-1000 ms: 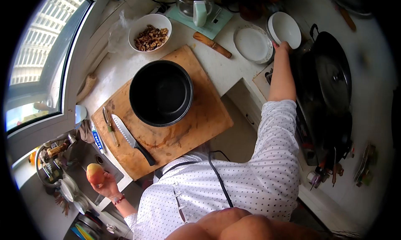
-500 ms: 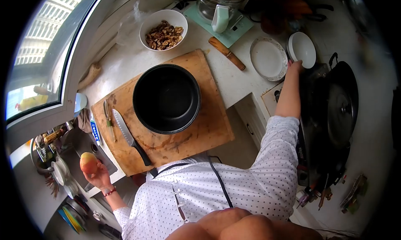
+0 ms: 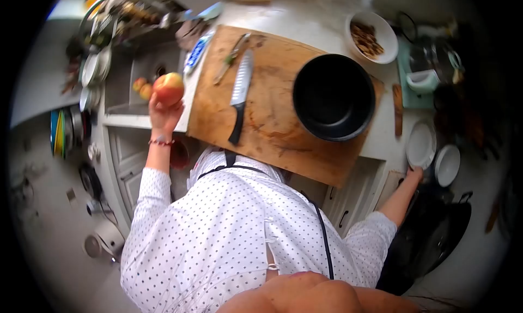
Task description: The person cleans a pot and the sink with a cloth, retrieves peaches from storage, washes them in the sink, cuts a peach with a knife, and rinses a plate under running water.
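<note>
My left hand (image 3: 165, 115) holds a red and yellow fruit (image 3: 168, 89) up near the sink's right side. Far to the right, my right hand (image 3: 415, 174) has its fingers closed at the near rim of a white plate (image 3: 421, 144); a white bowl (image 3: 447, 166) is just right of it. Between my hands, a wooden cutting board (image 3: 272, 116) bears a black pot (image 3: 334, 97), a knife with a black handle (image 3: 239, 97) and a slim peeler-like tool (image 3: 231, 59).
More fruits (image 3: 143, 88) lie in the sink (image 3: 122, 73). A bowl of nuts (image 3: 388, 37) stands behind the pot. A wooden stick (image 3: 398, 111) and a pale green scale (image 3: 417, 95) are at the right, with a large black pan (image 3: 436, 231) nearer me.
The view has swung left, bringing the sink fully into sight. My left hand still holds the fruit. My right hand has shifted from between bowl and plate to the plate's near rim.
</note>
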Demonstrator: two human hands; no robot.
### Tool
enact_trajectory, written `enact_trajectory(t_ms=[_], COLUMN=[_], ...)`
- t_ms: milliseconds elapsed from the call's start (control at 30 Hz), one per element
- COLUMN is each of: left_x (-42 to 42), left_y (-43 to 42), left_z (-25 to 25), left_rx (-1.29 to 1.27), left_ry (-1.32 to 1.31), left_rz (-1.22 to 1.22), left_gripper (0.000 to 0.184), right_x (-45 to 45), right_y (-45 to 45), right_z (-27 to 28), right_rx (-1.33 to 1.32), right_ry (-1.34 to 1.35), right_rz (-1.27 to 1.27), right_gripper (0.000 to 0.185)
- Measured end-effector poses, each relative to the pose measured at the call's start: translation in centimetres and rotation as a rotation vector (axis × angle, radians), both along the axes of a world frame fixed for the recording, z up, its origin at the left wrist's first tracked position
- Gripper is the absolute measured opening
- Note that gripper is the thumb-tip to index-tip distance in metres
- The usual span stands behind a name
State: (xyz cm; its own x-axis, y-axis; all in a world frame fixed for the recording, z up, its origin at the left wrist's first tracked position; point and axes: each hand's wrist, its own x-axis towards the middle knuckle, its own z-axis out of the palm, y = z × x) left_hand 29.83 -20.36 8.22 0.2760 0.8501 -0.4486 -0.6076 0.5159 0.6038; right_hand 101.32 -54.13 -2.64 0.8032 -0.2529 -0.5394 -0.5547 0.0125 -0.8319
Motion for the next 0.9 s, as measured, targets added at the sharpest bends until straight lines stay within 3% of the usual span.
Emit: enact_trajectory(t_ms=[100, 267, 433, 500, 533, 567, 700, 833, 900], left_x=[-1.1, -0.6, 1.1, 1.3, 1.8, 2.5, 5.1, 6.3, 7.3], left_y=[-0.4, -0.3, 1.1, 2.0, 2.5, 2.9, 5.4, 7.2, 8.0], left_z=[-1.3, -1.5, -2.3, -4.3, -4.5, -4.6, -6.5, -5.2, -5.0], left_rx=[-0.060, 0.099, 0.131, 0.446, 0.434, 0.436, 0.866, 0.978, 0.915], left_ry=[0.158, 0.221, 0.421, 0.621, 0.653, 0.639, 0.762, 1.098, 1.054], left_rz=[-0.001, -0.159, -0.296, -0.422, -0.452, -0.462, -0.481, -0.613, -0.637], left_gripper=[0.053, 0.067, 0.076, 0.083, 0.088, 0.088, 0.083, 0.081, 0.080], right_x=[-0.5, -2.8, -5.9, -10.2, -13.1, -15.9, -26.6, -38.3, -43.8], right_y=[0.6, 0.2, -2.9, -2.3, -1.7, -0.9, 2.2, 5.9, 8.9], right_z=[1.5, 4.7, 7.5, 10.3, 12.0, 13.6, 18.0, 19.9, 20.0], right_rx=[0.023, 0.075, 0.090, 0.086, 0.086, 0.078, 0.024, 0.025, 0.142], right_ry=[-0.045, -0.113, -0.181, -0.222, -0.252, -0.263, -0.397, -0.379, -0.319], right_rz=[-0.020, 0.009, 0.173, 0.226, 0.287, 0.276, 0.349, 0.456, 0.550], right_gripper=[0.039, 0.038, 0.038, 0.039, 0.040, 0.040, 0.041, 0.041, 0.043])
